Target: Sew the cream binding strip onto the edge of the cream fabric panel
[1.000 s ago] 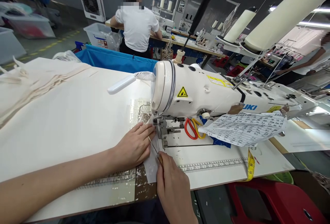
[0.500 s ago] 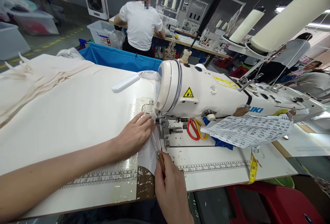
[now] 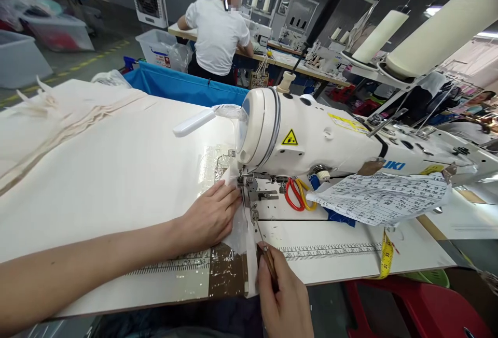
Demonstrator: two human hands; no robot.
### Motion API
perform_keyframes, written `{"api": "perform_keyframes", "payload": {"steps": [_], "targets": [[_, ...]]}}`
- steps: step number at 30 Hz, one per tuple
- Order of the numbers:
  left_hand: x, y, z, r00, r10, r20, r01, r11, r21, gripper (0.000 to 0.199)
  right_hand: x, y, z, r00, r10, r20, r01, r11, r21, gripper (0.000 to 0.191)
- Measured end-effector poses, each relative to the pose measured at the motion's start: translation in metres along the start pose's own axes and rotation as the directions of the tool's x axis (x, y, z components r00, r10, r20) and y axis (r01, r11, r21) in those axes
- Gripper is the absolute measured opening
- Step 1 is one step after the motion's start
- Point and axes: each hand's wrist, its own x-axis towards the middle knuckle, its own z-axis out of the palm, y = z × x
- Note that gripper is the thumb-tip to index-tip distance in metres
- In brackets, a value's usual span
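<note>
My left hand (image 3: 212,216) lies flat on a thin white fabric (image 3: 238,234), its fingertips just left of the presser foot of a white sewing machine (image 3: 307,130). The fabric runs from under the needle area down to the table's front edge. In my right hand (image 3: 286,294) is an awl (image 3: 270,265) with a wooden handle, its thin metal shaft pointing up towards the machine bed, right of the fabric strip. Red and yellow scissors (image 3: 295,195) lie on the bed behind the presser foot area.
A written paper sheet (image 3: 383,198) hangs from the machine arm. A yellow tape measure (image 3: 386,255) drapes over the table edge. Pale fabric strips (image 3: 73,128) lie at the left. Beyond a blue bin (image 3: 187,84) sits a person in white (image 3: 220,34).
My right hand has moved down and right with the awl, whose tip has left the needle area. My left hand has shifted slightly down, and the fabric now reaches the front edge.
</note>
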Motion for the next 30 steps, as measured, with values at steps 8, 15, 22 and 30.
{"api": "perform_keyframes", "payload": {"steps": [8, 15, 22, 30], "targets": [[-0.001, 0.006, -0.003, 1.0, 0.003, -0.016, -0.003, 1.0, -0.012, 0.042, -0.005, 0.013, -0.005, 0.967, 0.252, 0.044, -0.256, 0.946, 0.2, 0.043], [-0.002, 0.005, -0.003, 1.0, 0.013, 0.02, -0.013, 1.0, 0.005, 0.041, -0.005, 0.012, -0.003, 0.963, 0.267, 0.044, -0.27, 0.933, 0.238, 0.041], [-0.003, 0.009, -0.005, 1.0, 0.018, 0.0, -0.018, 1.0, -0.001, 0.039, -0.004, 0.012, -0.005, 0.956, 0.289, 0.039, -0.29, 0.929, 0.23, 0.044], [-0.003, 0.011, -0.007, 1.0, 0.025, -0.012, -0.025, 1.0, 0.006, 0.04, -0.003, 0.012, -0.007, 0.955, 0.293, 0.044, -0.296, 0.932, 0.208, 0.045]]}}
